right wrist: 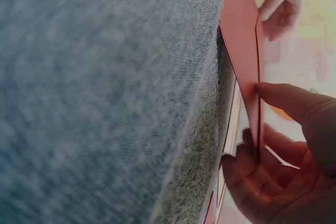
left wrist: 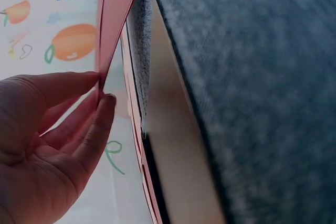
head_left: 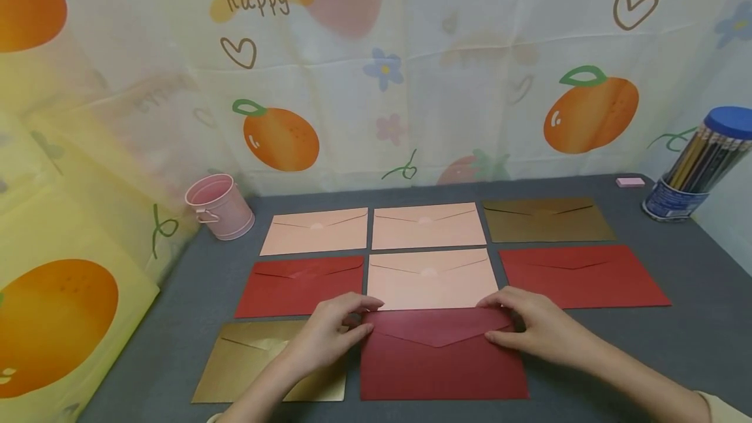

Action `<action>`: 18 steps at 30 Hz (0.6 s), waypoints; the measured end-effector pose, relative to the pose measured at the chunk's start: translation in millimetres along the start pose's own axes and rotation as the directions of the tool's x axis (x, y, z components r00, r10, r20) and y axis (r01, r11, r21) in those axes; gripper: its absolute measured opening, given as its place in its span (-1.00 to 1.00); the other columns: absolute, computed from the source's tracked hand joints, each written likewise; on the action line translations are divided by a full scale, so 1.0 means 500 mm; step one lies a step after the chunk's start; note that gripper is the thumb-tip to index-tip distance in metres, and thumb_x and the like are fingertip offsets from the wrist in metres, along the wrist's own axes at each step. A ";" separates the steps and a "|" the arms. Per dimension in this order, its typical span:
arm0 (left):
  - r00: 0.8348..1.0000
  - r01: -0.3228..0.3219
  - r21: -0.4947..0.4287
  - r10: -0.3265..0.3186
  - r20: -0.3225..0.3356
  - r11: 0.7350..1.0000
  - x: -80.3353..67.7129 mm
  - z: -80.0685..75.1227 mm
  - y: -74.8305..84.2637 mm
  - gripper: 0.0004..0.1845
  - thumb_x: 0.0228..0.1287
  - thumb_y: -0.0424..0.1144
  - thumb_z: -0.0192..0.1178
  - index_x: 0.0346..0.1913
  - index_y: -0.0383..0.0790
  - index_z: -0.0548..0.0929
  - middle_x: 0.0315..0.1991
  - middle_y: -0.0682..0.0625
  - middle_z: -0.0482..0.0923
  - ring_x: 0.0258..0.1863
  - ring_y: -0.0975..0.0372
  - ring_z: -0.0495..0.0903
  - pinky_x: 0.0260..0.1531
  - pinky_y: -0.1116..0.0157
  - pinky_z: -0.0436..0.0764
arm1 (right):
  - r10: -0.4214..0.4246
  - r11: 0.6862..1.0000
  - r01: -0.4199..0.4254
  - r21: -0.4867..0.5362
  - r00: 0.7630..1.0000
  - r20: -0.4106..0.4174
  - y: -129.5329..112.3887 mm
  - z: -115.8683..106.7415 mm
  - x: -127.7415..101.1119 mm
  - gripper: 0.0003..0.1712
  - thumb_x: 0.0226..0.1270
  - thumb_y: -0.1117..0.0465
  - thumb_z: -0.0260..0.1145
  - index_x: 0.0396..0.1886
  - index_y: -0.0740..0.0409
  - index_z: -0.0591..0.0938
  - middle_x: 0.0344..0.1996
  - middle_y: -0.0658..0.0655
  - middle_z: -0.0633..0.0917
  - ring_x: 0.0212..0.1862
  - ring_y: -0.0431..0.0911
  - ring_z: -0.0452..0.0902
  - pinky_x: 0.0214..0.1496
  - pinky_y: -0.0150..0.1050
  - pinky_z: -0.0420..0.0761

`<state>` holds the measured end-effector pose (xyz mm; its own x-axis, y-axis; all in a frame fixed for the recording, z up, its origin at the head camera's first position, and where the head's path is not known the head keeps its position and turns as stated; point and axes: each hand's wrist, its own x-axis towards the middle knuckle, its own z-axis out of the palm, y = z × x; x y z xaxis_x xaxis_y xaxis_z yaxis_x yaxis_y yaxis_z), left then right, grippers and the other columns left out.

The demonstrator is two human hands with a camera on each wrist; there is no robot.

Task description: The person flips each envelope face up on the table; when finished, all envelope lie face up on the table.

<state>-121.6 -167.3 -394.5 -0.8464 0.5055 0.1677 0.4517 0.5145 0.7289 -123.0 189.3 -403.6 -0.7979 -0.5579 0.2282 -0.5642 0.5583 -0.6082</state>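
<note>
A pink bucket point(head_left: 220, 206) stands at the grey table's point(head_left: 675, 351) back left; a pencil tub point(head_left: 699, 165) and eraser point(head_left: 630, 182) sit back right.

The held envelope point(head_left: 442, 358) lies on the table point(head_left: 658, 344) between both grips: left hand point(head_left: 326, 335) at its left top corner, right hand point(head_left: 537, 325) at its right. Another envelope point(head_left: 258, 361) lies left of the left grip. Behind the grips, six envelopes point(head_left: 431, 276) lie in two rows.
</note>
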 end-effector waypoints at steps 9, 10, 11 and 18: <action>0.997 -0.057 0.036 0.055 0.047 0.998 -0.002 0.004 -0.008 -0.65 0.17 -0.54 0.30 0.03 -0.25 0.64 -0.08 -0.01 0.62 -0.10 0.20 0.62 -0.17 0.35 0.64 | -0.029 0.993 0.031 -0.111 0.999 0.016 0.006 0.005 -0.004 -0.59 0.13 0.06 0.51 -0.02 -0.02 0.63 -0.17 -0.19 0.59 -0.18 -0.32 0.44 -0.18 -0.30 0.54; 0.997 -0.060 0.038 0.058 0.049 0.997 -0.002 0.004 -0.009 -0.65 0.18 -0.54 0.29 0.02 -0.24 0.64 -0.08 -0.01 0.62 -0.10 0.20 0.62 -0.17 0.35 0.64 | -0.022 0.993 0.025 -0.119 1.000 0.021 0.005 0.005 -0.005 -0.58 0.13 0.05 0.50 -0.01 -0.01 0.63 -0.17 -0.19 0.59 -0.17 -0.32 0.44 -0.17 -0.29 0.54; 0.997 -0.064 0.039 0.062 0.050 0.997 -0.002 0.004 -0.009 -0.66 0.18 -0.54 0.29 0.02 -0.24 0.64 -0.08 -0.01 0.62 -0.10 0.19 0.62 -0.17 0.35 0.64 | -0.018 0.991 0.021 -0.129 1.000 0.025 0.005 0.005 -0.005 -0.58 0.13 0.04 0.50 -0.01 -0.01 0.63 -0.16 -0.19 0.59 -0.16 -0.31 0.43 -0.16 -0.28 0.54; 0.995 -0.076 0.042 0.073 0.067 0.996 -0.005 0.004 -0.009 -0.69 0.20 -0.52 0.29 0.01 -0.24 0.64 -0.09 -0.01 0.62 -0.10 0.17 0.63 -0.16 0.34 0.64 | -0.022 0.986 0.027 -0.166 0.999 0.034 0.003 0.007 -0.005 -0.56 0.15 -0.01 0.49 0.00 -0.01 0.64 -0.13 -0.18 0.59 -0.14 -0.30 0.40 -0.14 -0.27 0.52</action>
